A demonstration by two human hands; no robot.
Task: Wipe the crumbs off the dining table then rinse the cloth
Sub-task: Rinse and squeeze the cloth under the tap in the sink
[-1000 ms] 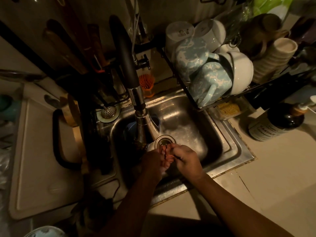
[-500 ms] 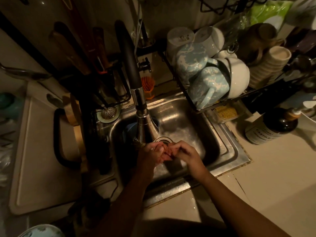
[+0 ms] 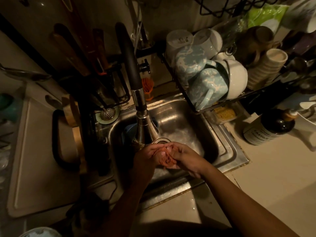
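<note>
With the cloth [image 3: 166, 160] clenched by left hand [image 3: 147, 157] and right hand [image 3: 185, 156], the surface [image 3: 273, 177] beside the sink [image 3: 224, 149] could be splashed.

Pale countertop [image 3: 273, 177] with dark bottle [image 3: 268, 129], inset steel sink [image 3: 227, 146]

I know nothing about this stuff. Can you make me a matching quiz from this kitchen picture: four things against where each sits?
Things: 1 cloth; 2 blue mugs; 3 dark bottle; 4 metal strainer.
Places: A on the counter right of the sink; B in the dish rack; C at the sink's far left corner; D gripped by left hand and right hand.
Pairs: 1-D; 2-B; 3-A; 4-C.
</note>
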